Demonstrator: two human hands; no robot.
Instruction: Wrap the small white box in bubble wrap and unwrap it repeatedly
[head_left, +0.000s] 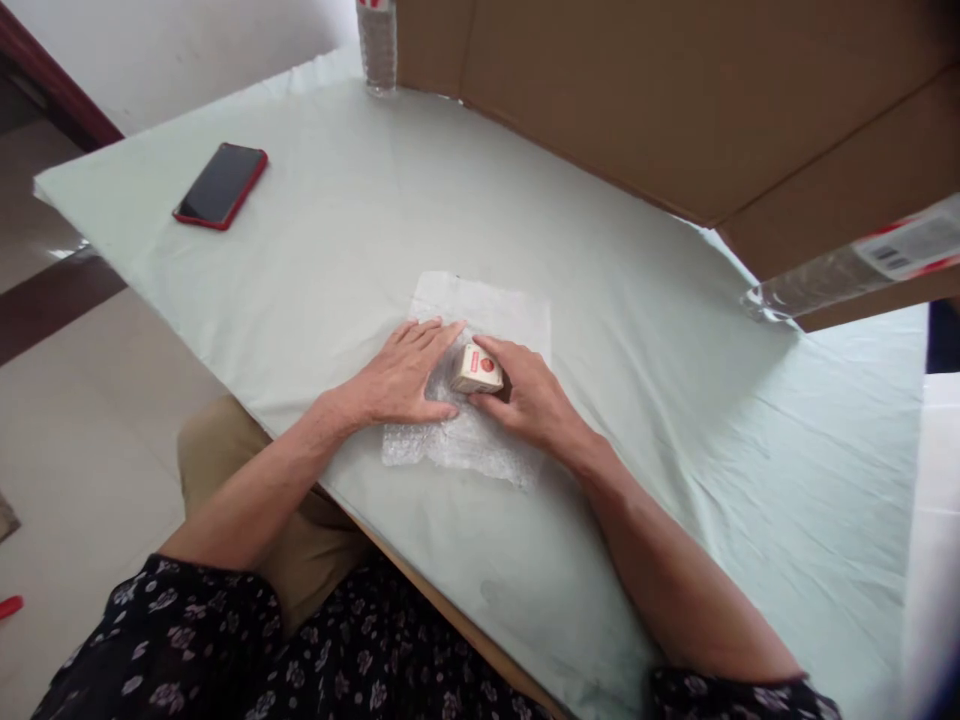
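Note:
A small white box (477,371) with a red label and an orange-red round mark sits over the middle of a sheet of bubble wrap (480,452). My right hand (525,390) grips the box from the right, thumb on the near side and fingers on the far side. To the left of the box, my left hand (409,375) lies on the bubble wrap with its fingers stretched out and thumb apart. It holds nothing. Both palms cover parts of the sheet.
A phone in a red case (223,187) lies at the far left of the cloth-covered table (337,220). Large cardboard panels (585,90) stand along the back and right. A clear bottle (379,50) stands at the back, another plastic bottle (847,265) at the right.

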